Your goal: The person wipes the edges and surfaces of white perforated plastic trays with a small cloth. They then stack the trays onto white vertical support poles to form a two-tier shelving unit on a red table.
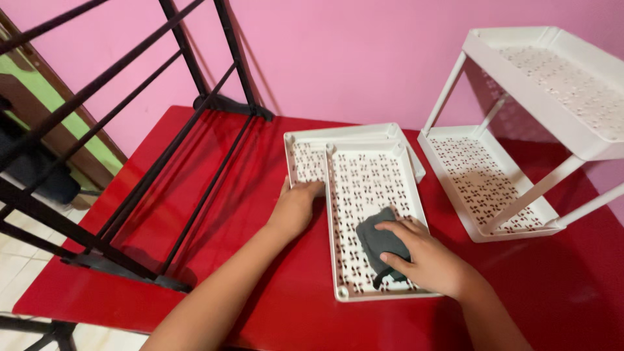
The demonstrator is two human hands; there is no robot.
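Two white perforated plastic trays lie stacked on the red table [227, 214]. The upper tray [370, 175] sits askew over the lower tray [305, 146]. My right hand [426, 260] presses a dark grey cloth [377, 240] onto the near part of the upper tray. My left hand [296, 208] rests on the left edge of the trays, fingertips touching the lower tray's rim, holding nothing.
A white two-tier plastic shelf rack [520, 162] stands at the right, against the pink wall. A black metal rack frame [149, 149] leans across the table's left side. Tiled floor shows at the lower left.
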